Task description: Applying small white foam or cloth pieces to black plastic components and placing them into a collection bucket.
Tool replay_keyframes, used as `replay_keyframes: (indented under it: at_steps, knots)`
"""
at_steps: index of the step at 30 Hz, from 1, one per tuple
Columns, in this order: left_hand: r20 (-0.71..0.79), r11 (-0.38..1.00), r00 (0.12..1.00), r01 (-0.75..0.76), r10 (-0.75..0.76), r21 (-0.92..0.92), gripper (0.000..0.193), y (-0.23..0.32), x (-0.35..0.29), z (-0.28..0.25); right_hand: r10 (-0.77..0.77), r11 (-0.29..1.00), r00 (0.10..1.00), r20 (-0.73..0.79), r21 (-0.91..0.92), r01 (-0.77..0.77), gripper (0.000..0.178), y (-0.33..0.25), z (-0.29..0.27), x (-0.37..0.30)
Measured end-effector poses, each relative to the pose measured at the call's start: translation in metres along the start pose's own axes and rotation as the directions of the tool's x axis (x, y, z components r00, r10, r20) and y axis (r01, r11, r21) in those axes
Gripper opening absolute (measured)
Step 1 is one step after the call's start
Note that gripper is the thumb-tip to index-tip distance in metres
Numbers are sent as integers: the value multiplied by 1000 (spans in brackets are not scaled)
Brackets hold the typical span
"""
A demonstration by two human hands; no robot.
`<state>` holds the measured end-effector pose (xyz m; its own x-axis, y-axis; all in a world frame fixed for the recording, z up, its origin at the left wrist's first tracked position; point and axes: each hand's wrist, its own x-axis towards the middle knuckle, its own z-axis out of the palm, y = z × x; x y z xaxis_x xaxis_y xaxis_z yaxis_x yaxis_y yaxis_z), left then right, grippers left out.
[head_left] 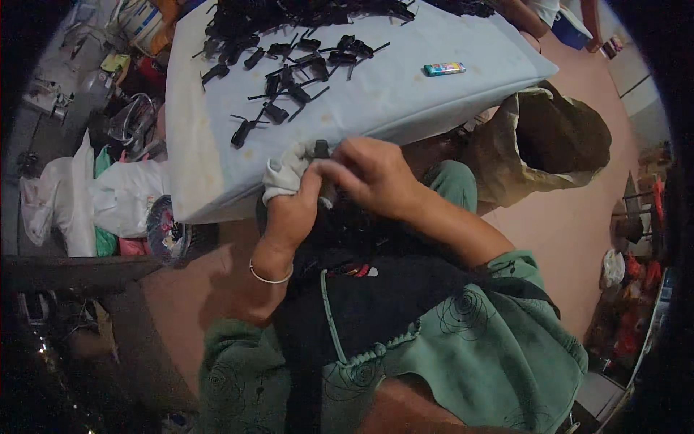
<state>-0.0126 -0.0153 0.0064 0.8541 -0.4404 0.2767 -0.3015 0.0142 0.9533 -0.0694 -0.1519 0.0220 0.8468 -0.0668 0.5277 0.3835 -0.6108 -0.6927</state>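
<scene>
In front of the table's near edge, my left hand (293, 210) is closed, with a whitish cloth or glove (287, 172) around its fingers. A small black plastic part (322, 149) sticks up from its grip. My right hand (376, 173) meets it from the right, fingers curled and pressed together close to the part. Whatever lies between the right fingertips is hidden and slightly blurred. On the table beyond lie several loose black plastic parts (296, 92) with thin arms, and a dense pile of similar black parts (311, 16) sits at the far edge.
A pale covered table (405, 105) stands ahead, carrying a small teal packet (444, 69). To its right a large open brown sack (506, 155) rests on the floor. White plastic bags (130, 195) and a dark basket (168, 230) are at the left. Another person's arm (522, 16) shows at the top right.
</scene>
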Motion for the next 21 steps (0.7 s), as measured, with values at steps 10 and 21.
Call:
replay_keyframes:
  at_steps: [10, 21]
  knots:
    - [202, 966, 967, 191, -154, -176, 21, 11, -2, -5, 126, 963, 968, 218, 209, -173, 23, 11, -5, -4]
    - [223, 943, 931, 316, -288, -104, 26, 10, -3, -8, 155, 950, 950, 271, 222, -218, 28, 12, -4, -2]
